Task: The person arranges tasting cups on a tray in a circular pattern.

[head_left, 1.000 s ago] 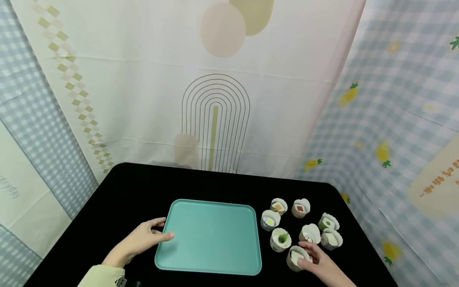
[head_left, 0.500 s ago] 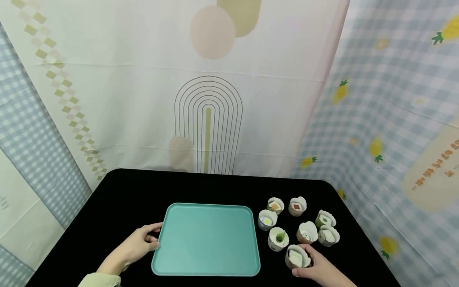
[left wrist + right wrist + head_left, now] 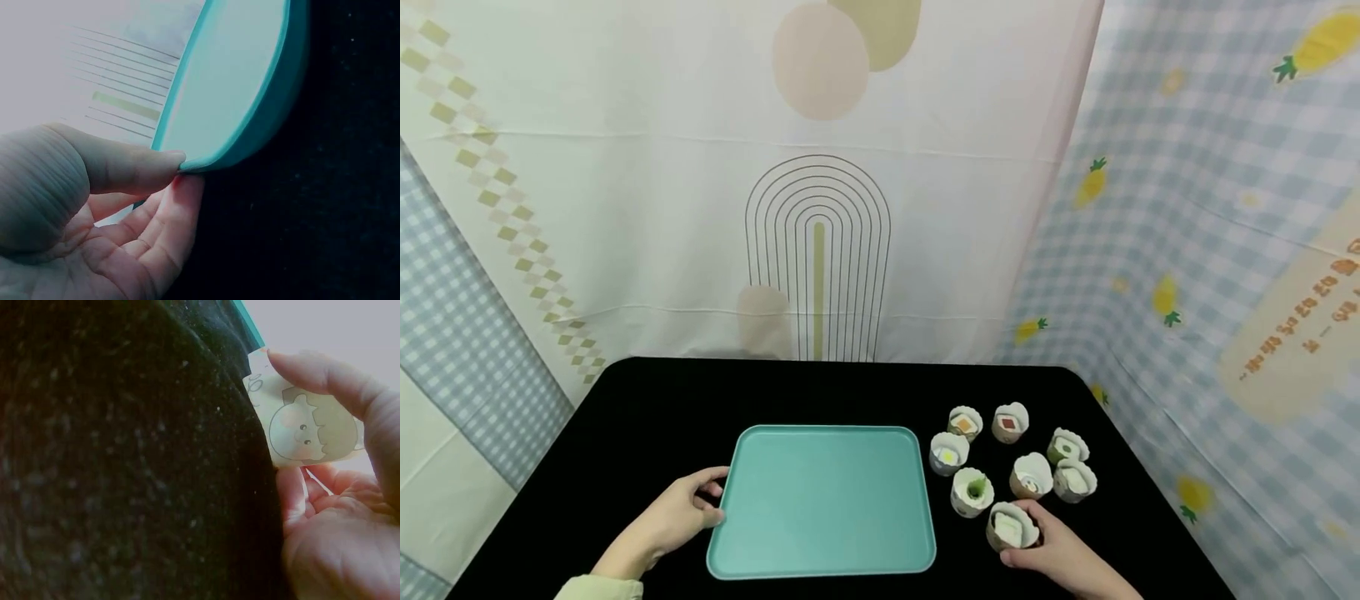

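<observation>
My left hand pinches the left rim of a turquoise tray. In the left wrist view the thumb lies on top of the tray's rim and the fingers sit below it. My right hand grips a small paper baking cup with a pale block inside, right of the tray. The right wrist view shows a cartoon face printed on this cup, thumb on one side and fingers on the other. Whether the cup touches the table cannot be told.
Several more paper cups stand right of the tray. One holds a green leafy piece; others are a yellow-marked cup, an orange-marked cup, a red-marked cup and a white-filled cup. Two cups touch at the far right.
The head view has turned right. My left hand has closed from a looser pose at the tray's edge to pinch its rim. My right hand has shifted its hold around the cup's right side.
</observation>
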Action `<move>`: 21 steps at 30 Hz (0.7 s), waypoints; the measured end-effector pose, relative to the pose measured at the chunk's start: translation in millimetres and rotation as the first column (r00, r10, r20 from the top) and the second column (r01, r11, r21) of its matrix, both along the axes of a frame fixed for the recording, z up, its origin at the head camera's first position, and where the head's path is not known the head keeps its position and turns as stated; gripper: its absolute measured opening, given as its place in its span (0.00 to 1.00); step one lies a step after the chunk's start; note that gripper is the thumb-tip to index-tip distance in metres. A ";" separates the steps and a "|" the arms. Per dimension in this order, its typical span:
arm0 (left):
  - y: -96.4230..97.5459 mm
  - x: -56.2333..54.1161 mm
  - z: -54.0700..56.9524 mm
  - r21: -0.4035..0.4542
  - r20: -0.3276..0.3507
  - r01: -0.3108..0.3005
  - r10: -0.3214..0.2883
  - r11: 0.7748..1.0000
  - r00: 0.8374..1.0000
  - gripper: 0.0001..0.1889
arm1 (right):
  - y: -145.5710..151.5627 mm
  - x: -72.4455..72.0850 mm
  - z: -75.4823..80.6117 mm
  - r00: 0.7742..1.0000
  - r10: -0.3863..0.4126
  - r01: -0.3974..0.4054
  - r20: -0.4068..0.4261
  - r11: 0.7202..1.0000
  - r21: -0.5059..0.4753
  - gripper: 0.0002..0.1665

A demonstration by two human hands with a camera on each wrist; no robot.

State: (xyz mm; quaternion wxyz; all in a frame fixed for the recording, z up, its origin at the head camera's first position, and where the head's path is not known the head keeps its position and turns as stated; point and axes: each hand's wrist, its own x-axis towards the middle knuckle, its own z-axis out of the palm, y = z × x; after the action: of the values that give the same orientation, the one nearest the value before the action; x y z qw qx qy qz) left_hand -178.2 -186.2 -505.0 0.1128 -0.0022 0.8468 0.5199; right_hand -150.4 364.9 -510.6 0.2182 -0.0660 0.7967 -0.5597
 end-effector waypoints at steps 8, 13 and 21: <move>5.7 0.6 0.3 0.030 0.038 -0.026 0.025 0.999 0.999 0.33 | -3.6 -0.8 -1.8 1.000 -0.001 0.002 0.024 0.999 -0.035 0.36; 4.4 0.2 0.5 0.034 0.036 -0.023 0.022 0.999 0.999 0.33 | -4.6 0.1 -1.2 1.000 -0.011 0.012 0.007 1.000 -0.018 0.35; 4.1 0.8 -0.5 0.042 0.054 -0.016 0.014 0.999 0.998 0.33 | -5.8 2.5 1.8 1.000 -0.023 0.024 0.008 1.000 -0.007 0.35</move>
State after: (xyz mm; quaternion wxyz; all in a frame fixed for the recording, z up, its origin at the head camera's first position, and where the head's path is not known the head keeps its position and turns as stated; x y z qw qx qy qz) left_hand -177.5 -182.1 -505.6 0.1314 -0.0201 0.8322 0.5383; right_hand -148.0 359.1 -508.7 0.2147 -0.0552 0.7945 -0.5654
